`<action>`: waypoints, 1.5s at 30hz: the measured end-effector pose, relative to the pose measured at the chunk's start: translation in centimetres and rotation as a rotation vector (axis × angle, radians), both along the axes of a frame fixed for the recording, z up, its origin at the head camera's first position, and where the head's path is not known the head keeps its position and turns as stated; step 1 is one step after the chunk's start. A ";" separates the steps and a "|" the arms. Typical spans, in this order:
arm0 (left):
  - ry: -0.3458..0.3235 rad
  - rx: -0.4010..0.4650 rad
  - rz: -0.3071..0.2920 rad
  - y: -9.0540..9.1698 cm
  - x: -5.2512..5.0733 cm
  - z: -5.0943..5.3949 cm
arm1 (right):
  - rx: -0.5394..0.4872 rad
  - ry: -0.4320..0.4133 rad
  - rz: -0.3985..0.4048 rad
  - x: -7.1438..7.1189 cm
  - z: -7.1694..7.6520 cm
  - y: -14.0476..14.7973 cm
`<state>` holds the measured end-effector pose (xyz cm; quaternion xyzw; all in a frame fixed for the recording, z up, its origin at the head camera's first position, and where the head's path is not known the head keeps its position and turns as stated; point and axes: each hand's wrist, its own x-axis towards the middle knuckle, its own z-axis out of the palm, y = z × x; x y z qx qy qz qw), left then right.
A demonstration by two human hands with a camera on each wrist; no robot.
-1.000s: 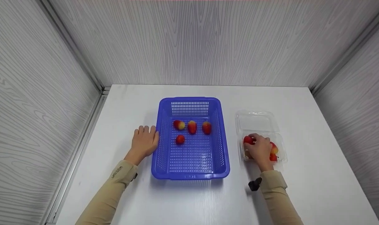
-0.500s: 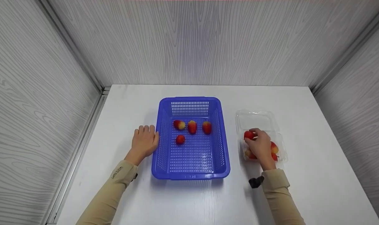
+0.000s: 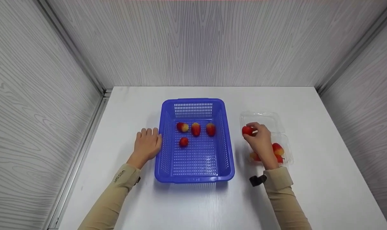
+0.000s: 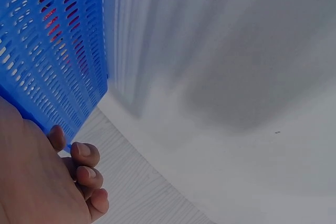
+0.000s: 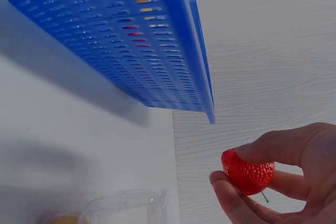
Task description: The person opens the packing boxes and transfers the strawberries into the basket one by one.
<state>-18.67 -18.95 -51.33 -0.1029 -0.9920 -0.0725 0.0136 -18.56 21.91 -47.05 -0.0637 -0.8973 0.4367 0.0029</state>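
Between the thumb and fingers of my right hand [image 3: 260,139] is a red strawberry [image 5: 248,171] with a dotted skin and a thin green stem. In the head view the hand is raised over a clear plastic clamshell box [image 3: 287,139]. Red-and-yellow fruits [image 3: 278,149] lie in the box, partly hidden by my hand and wrist. My left hand [image 3: 146,145] rests against the left rim of a blue perforated basket [image 3: 195,180], its fingers pointing forward. On the basket floor lie several fruits: a round red one [image 3: 183,142] and red-and-yellow ones [image 3: 196,129].
The white table [image 3: 193,207] bears the basket in the middle and the clamshell to its right, lid folded back. Grey wood-patterned panels [image 3: 193,44] close off the back and both sides.
My right hand has lifted the strawberry out of the clamshell and moved it up and slightly left, uncovering more of the box. My left hand and the basket have stayed put.
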 end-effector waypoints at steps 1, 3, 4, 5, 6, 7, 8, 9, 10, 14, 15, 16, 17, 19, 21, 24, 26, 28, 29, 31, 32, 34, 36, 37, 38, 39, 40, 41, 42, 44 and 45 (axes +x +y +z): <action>0.003 -0.001 0.001 0.0 0.0 0.0 | -0.002 0.006 0.006 -0.1 0.2 -0.3; 0.011 0.000 0.001 -0.1 0.0 -0.1 | -0.006 0.035 0.021 -0.2 0.5 -0.8; 0.011 -0.001 0.001 -0.1 0.0 -0.1 | -0.006 0.053 0.032 -0.2 0.7 -1.1; 0.014 -0.002 -0.001 -0.1 0.0 -0.1 | -0.005 0.079 0.044 -0.3 0.8 -1.3; 0.018 -0.004 -0.003 -0.2 -0.1 -0.2 | -0.003 0.101 0.056 -0.3 0.9 -1.6; 0.016 -0.005 -0.004 -0.2 -0.1 -0.2 | -0.002 0.119 0.069 -0.4 1.1 -2.0; 0.018 -0.003 -0.004 -0.2 -0.1 -0.2 | -0.002 0.137 0.083 -0.5 1.2 -2.3; 0.016 -0.005 -0.005 -0.3 -0.1 -0.2 | -0.005 0.147 0.098 -0.6 1.4 -2.6; 0.022 -0.003 -0.006 -0.3 -0.1 -0.2 | -0.007 0.154 0.115 -0.7 1.5 -3.0; 0.026 0.003 0.001 -0.4 -0.2 0.0 | -0.027 0.136 0.179 -1.3 1.8 -4.6; 0.028 0.004 0.001 -0.4 -0.2 0.0 | -0.030 0.128 0.196 -1.4 1.9 -5.0; 0.028 0.004 0.002 -0.4 -0.2 0.1 | -0.029 0.120 0.212 -1.5 1.9 -5.4; 0.027 0.003 0.002 -0.5 -0.2 0.1 | -0.029 0.110 0.227 -1.7 1.8 -5.8; 0.017 0.000 0.005 -0.5 -0.2 0.1 | -0.029 0.092 0.257 -2.0 1.8 -6.7; 0.016 0.000 0.006 -0.5 -0.2 0.1 | -0.024 0.071 0.284 -2.2 1.8 -7.5; 0.006 0.000 0.009 -0.5 -0.2 0.1 | -0.020 0.027 0.313 -2.7 1.9 -8.6; 0.003 -0.001 0.009 -0.5 -0.2 0.2 | -0.014 -0.007 0.323 -3.1 1.9 -9.3; 0.001 -0.005 0.010 -0.5 -0.2 0.1 | -0.025 -0.052 0.332 -3.5 1.8 -10.0; 0.003 -0.006 0.011 -0.4 -0.2 0.1 | -0.025 -0.075 0.336 -3.7 1.7 -10.4; 0.010 -0.008 0.010 -0.4 -0.2 0.1 | -0.024 -0.117 0.340 -4.1 1.4 -11.0; 0.016 -0.007 0.008 -0.4 -0.1 0.1 | -0.023 -0.137 0.345 -4.3 1.2 -11.4; 0.028 -0.003 0.005 -0.3 -0.1 0.0 | -0.001 -0.163 0.356 -4.6 0.7 -12.0; 0.035 0.000 0.002 -0.3 0.0 -0.1 | 0.029 -0.181 0.356 -4.8 0.2 -12.6; 0.037 0.003 0.000 -0.3 0.0 -0.1 | 0.036 -0.188 0.359 -4.9 -0.1 -12.8; 0.040 0.005 -0.002 -0.3 0.0 -0.2 | 0.050 -0.191 0.360 -5.0 -0.4 -13.1; 0.038 0.007 -0.001 -0.3 0.0 -0.2 | 0.060 -0.198 0.358 -5.0 -0.6 -13.3; 0.032 0.009 0.000 -0.2 0.0 -0.2 | 0.067 -0.205 0.356 -5.1 -0.9 -13.5; 0.027 0.008 0.001 -0.2 0.0 -0.2 | 0.066 -0.214 0.352 -5.1 -1.1 -13.7; 0.024 0.010 0.002 -0.2 0.1 -0.2 | 0.067 -0.223 0.349 -5.1 -1.4 -13.9; 0.016 0.011 0.003 -0.2 0.1 -0.2 | 0.060 -0.241 0.339 -5.1 -1.9 -14.1; 0.011 0.011 0.004 -0.2 0.1 -0.2 | 0.057 -0.250 0.334 -5.0 -2.2 -14.2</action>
